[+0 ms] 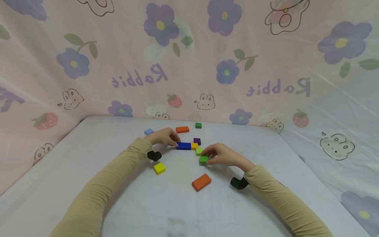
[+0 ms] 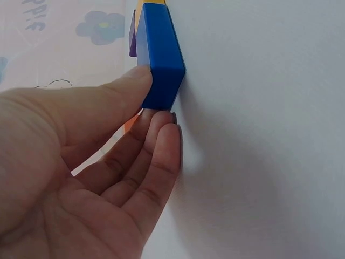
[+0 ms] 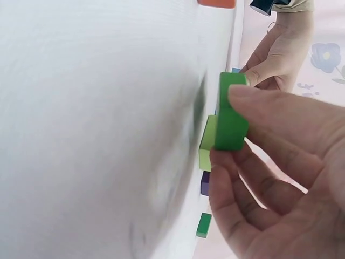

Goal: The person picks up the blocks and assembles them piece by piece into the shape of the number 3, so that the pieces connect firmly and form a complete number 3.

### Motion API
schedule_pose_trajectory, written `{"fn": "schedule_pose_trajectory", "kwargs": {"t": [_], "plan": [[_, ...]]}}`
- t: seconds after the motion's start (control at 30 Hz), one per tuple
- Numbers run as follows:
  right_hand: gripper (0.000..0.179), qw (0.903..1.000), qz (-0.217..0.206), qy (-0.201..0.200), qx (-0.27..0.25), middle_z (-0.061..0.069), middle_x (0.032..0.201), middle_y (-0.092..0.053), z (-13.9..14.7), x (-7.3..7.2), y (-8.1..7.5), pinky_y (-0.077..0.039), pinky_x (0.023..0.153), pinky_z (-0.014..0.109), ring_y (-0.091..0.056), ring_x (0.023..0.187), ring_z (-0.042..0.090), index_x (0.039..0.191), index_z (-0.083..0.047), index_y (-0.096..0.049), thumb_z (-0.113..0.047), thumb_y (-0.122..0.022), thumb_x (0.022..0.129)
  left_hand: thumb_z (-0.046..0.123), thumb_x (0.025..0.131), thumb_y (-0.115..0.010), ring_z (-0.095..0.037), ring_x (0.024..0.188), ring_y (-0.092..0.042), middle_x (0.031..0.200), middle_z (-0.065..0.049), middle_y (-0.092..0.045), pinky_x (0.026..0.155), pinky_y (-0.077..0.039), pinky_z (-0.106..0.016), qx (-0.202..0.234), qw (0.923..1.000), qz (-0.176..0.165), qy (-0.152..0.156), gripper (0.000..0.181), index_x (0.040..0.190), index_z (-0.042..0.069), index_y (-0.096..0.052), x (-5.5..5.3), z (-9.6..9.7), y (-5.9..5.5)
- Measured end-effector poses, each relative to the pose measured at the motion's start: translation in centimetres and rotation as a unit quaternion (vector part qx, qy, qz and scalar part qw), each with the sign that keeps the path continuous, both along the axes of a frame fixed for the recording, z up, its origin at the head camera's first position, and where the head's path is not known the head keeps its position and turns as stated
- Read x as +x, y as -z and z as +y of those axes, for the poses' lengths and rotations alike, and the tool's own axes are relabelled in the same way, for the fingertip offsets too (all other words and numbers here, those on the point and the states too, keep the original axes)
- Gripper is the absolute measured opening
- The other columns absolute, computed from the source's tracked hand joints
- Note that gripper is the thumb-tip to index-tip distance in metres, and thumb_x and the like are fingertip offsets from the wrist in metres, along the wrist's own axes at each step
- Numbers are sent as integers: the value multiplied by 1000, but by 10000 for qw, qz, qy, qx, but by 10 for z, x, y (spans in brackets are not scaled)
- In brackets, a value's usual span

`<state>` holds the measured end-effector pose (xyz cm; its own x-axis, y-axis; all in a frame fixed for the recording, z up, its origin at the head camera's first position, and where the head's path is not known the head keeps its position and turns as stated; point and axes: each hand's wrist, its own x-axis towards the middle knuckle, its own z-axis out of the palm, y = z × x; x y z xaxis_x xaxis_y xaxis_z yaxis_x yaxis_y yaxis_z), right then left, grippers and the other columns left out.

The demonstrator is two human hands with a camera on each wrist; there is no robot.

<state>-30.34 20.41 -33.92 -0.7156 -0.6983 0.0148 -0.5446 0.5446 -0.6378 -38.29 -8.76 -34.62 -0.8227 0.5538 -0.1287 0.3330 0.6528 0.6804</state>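
Observation:
My left hand (image 1: pixel 164 135) holds the left end of a long blue block (image 1: pixel 183 146), the thumb on one side and the fingertips at its end, as the left wrist view shows. Against the blue block's right end sits a yellow-orange block (image 1: pixel 194 146), with a purple block (image 1: pixel 197 141) just behind it. A lime block (image 1: pixel 199 151) stands at the front right of the yellow-orange one. Between thumb and fingers, my right hand (image 1: pixel 223 156) pinches a green block (image 3: pixel 232 127) close beside the lime block. Whether green and lime touch, I cannot tell.
Nearer the front lie a yellow block (image 1: pixel 159 168) and an orange block (image 1: pixel 201 182). Farther back are a light blue block (image 1: pixel 149 131), another orange block (image 1: pixel 182 129) and a dark green block (image 1: pixel 198 125). Patterned cloth (image 1: pixel 189 65) rises behind the white table (image 1: pixel 148 204).

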Motion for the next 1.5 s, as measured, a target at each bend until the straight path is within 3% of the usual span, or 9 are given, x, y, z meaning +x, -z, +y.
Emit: {"fn": "schedule_pose_trajectory", "kwargs": {"t": [0.5,0.97,1.5], "plan": [[36,9991,47,320,259,2,102,-66,-4,-2,6,-52,78,27,-62,87,17,112,-3,-67,-10,-79,78,13,88,-70,-22,94,-55,102,-3,-65,86,-49,-32,-5,10000,-58,-62,22,109,9,-69,0,1,1],[37,9967,395,647,306,0,88,-64,-9,1,9,-51,68,25,-58,75,13,104,-4,-67,-16,-84,74,11,87,-70,-21,91,-56,100,-4,-65,84,-49,-30,100,9999,-54,27,23,110,7,-69,0,0,1],[36,9944,435,823,497,2,85,-65,-13,5,3,-51,66,25,-59,73,13,102,-1,-68,-18,-84,74,13,88,-70,-21,93,-56,102,-2,-65,86,-48,-32,11,10000,-19,-49,23,110,9,-69,1,1,1]]}}
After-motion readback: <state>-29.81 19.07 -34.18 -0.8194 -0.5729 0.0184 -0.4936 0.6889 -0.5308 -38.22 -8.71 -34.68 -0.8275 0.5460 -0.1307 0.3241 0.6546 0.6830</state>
